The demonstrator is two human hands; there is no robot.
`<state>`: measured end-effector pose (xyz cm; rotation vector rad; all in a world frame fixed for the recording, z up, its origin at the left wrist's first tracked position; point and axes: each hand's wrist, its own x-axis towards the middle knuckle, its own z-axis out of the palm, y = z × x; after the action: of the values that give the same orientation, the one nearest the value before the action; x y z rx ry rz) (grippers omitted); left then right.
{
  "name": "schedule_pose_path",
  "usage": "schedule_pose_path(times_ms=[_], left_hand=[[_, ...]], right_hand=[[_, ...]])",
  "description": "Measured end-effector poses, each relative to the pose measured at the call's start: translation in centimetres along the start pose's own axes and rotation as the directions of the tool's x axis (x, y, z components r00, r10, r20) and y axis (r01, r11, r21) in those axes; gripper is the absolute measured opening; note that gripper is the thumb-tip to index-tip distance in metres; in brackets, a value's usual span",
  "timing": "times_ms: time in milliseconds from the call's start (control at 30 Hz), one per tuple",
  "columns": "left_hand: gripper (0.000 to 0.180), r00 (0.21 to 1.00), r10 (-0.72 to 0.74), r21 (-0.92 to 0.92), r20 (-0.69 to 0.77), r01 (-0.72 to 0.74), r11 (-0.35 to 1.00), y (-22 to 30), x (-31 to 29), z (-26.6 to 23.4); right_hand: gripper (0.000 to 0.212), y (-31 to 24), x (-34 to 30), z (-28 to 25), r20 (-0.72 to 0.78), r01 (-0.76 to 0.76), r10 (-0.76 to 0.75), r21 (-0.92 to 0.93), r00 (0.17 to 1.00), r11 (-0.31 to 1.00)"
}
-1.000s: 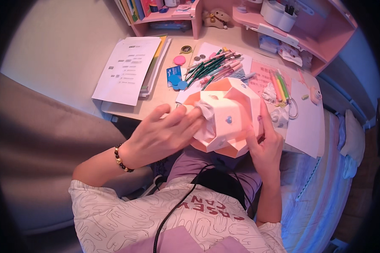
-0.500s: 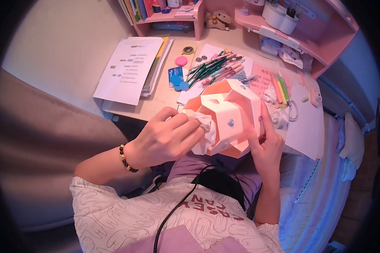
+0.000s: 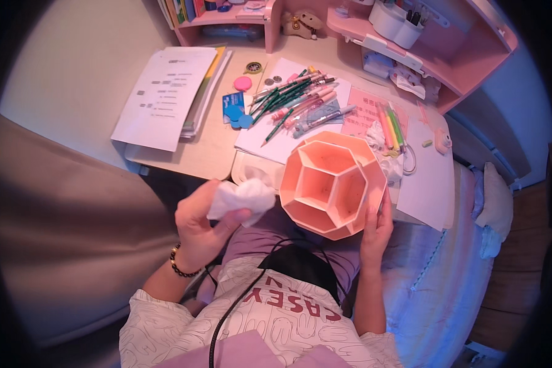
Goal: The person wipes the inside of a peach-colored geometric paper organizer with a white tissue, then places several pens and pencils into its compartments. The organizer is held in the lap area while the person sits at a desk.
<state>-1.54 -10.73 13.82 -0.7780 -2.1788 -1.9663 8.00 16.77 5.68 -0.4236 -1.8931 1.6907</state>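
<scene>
In front of me a pink pen holder (image 3: 291,211) with several angular compartments is tilted so its openings face me; they look bare inside. My right hand (image 3: 377,230) grips it by its right side, the thumb near the rim and the fingers partly hidden behind. To the left, apart from the holder, my left hand (image 3: 205,224) pinches a crumpled white tissue (image 3: 245,199) between thumb and fingers. A beaded bracelet (image 3: 181,262) circles the left wrist.
Pencils and pens (image 3: 297,101) lie heaped on white paper beyond the holder. Stacked papers (image 3: 156,101) occupy the desk's left. Coloured highlighters (image 3: 391,127) and crumpled tissue (image 3: 391,168) lie at right. A pink shelf (image 3: 466,70) stands behind; a striped bed (image 3: 435,288) is at right.
My left hand has drawn the tissue away from the holder, down and left. The holder has turned so that its compartments face me instead of its decorated outer side.
</scene>
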Motion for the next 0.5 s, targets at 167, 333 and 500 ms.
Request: schedule_pose_path(times_ms=[167,333,500], left_hand=[[0.029,0.99,-0.037,-0.128,0.135,0.055,0.99,-0.3,-1.7,2.2],[0.02,0.977,0.003,-0.053,0.211,0.008,0.999,0.4,-2.0,2.4],[0.032,0.895,0.164,0.193,0.416,-0.263,0.945,4.6,-1.3,4.3]], right_hand=[[0.055,2.4,-2.3,-0.3,-0.097,-0.047,0.051,0.04,0.994,0.998],[0.058,3.0,-3.5,-0.2,-0.148,-0.029,0.03,0.006,0.989,1.0],[0.064,0.4,-4.4,1.8,-0.149,-0.018,0.018,0.0,0.989,1.0]])
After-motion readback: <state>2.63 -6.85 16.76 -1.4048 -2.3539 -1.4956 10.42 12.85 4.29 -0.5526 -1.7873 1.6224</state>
